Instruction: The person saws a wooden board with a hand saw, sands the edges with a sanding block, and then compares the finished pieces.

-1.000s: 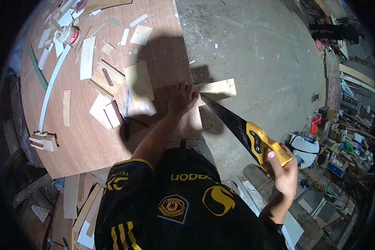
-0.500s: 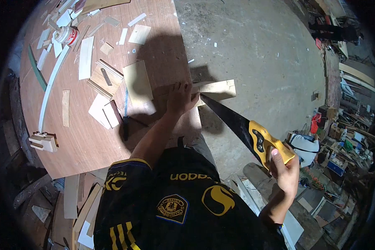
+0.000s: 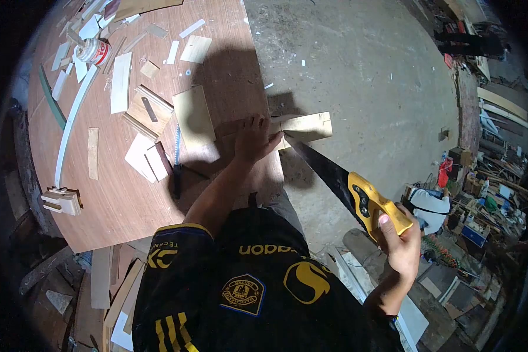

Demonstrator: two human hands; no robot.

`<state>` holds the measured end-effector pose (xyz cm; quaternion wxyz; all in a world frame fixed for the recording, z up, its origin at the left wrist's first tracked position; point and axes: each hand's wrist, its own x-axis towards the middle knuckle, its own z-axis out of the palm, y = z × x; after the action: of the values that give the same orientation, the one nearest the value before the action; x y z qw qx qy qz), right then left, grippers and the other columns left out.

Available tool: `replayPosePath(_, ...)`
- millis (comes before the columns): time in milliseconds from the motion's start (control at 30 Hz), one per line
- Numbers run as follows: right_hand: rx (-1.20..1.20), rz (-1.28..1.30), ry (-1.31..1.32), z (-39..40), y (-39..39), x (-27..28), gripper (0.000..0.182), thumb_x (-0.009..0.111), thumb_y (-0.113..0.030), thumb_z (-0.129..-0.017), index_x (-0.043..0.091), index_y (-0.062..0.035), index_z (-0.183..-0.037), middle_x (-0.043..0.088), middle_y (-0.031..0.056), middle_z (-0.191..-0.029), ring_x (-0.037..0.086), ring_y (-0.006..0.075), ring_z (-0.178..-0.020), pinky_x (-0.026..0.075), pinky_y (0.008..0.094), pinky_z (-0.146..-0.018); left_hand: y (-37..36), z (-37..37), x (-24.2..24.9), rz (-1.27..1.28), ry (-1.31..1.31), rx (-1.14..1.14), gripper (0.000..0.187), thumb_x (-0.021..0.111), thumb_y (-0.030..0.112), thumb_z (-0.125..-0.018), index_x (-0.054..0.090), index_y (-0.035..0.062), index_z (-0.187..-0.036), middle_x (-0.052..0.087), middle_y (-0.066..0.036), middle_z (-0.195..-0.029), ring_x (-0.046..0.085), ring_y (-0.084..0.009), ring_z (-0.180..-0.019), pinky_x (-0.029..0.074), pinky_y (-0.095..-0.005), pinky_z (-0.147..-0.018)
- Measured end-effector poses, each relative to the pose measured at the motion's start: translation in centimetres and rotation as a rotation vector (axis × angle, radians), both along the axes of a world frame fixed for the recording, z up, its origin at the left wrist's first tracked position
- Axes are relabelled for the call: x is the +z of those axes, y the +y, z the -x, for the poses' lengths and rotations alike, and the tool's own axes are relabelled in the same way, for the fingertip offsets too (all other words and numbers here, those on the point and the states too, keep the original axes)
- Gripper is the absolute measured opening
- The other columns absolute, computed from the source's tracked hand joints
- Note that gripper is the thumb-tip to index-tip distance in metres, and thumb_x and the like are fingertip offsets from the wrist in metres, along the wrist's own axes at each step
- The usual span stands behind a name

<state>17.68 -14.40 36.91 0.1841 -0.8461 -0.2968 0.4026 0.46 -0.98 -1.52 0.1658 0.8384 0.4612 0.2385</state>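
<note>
My right hand is closed round the yellow handle of a hand saw, out to the right of the table. The dark blade slants up and left, its tip at the near edge of a pale wooden board. That board sticks out past the table's right edge. My left hand lies on the board's inner end at the table edge, fingers apart, pressing down, with the thumb close to the blade tip.
On the table are a thin flat panel, a small framed wooden piece, a glue jar and wood strips. A person in a white top is at the right, beside cluttered tools.
The saw has shifted slightly up and left along its line, and my right hand with it. My left hand and the board stay in place.
</note>
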Motion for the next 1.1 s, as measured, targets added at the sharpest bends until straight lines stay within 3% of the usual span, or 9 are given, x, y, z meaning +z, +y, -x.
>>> replayPosePath(333, -0.021, -0.009, 0.005, 0.18, -0.08, -0.11, 0.034, 0.067, -0.032, -0.097, 0.059, 0.0005, -0.09, 0.052, -0.0023, -0.066, 0.046, 0.0056, -0.058, 0.037, 0.0242, -0.051, 0.03, 0.0, -0.27, 0.02, -0.007, -0.034, 0.052, 0.07, 0.043, -0.083, 0.06, 0.0008, -0.113, 0.058, -0.017, -0.107, 0.058, -0.0351, -0.1, 0.047, -0.0471, -0.087)
replayPosePath(533, -0.001, -0.019, 0.022, 0.33, -0.07, -0.18, 0.033, 0.067, -0.031, -0.097, 0.06, 0.0009, -0.09, 0.052, -0.0027, -0.066, 0.046, 0.0055, -0.058, 0.037, 0.0238, -0.051, 0.04, -0.04, -0.63, 0.012, -0.019, -0.033, 0.055, 0.073, 0.045, -0.082, 0.057, 0.0014, -0.11, 0.057, -0.02, -0.11, 0.057, -0.0381, -0.101, 0.047, -0.049, -0.087)
replayPosePath(633, -0.005, -0.02, 0.014, 0.46, -0.15, -0.23, 0.033, 0.067, -0.031, -0.097, 0.06, 0.0012, -0.091, 0.052, -0.0022, -0.066, 0.047, 0.0053, -0.058, 0.037, 0.0238, -0.051, -0.11, 0.03, -0.38, 0.0, 0.021, -0.015, 0.054, 0.068, 0.045, -0.084, 0.06, 0.0017, -0.115, 0.058, -0.016, -0.107, 0.058, -0.0342, -0.1, 0.046, -0.0482, -0.087)
replayPosePath(833, -0.018, -0.024, -0.024, 0.45, -0.29, -0.44, 0.034, 0.067, -0.031, -0.097, 0.06, 0.0022, -0.09, 0.053, -0.0009, -0.066, 0.047, 0.0066, -0.06, 0.039, 0.0249, -0.053, 0.19, 0.0, -0.46, -0.005, 0.006, -0.043, 0.053, 0.073, 0.044, -0.082, 0.057, 0.0027, -0.11, 0.056, -0.019, -0.106, 0.057, -0.038, -0.1, 0.046, -0.0506, -0.084)
replayPosePath(1100, -0.004, -0.003, -0.046, 0.96, 0.35, -0.38, 0.035, 0.067, -0.032, -0.097, 0.06, 0.002, -0.089, 0.054, 0.0003, -0.065, 0.048, 0.0078, -0.06, 0.04, 0.026, -0.053, 0.06, 0.05, -0.37, 0.0, 0.021, -0.033, 0.051, 0.071, 0.042, -0.083, 0.058, 0.002, -0.113, 0.057, -0.018, -0.108, 0.057, -0.036, -0.101, 0.047, -0.0496, -0.086)
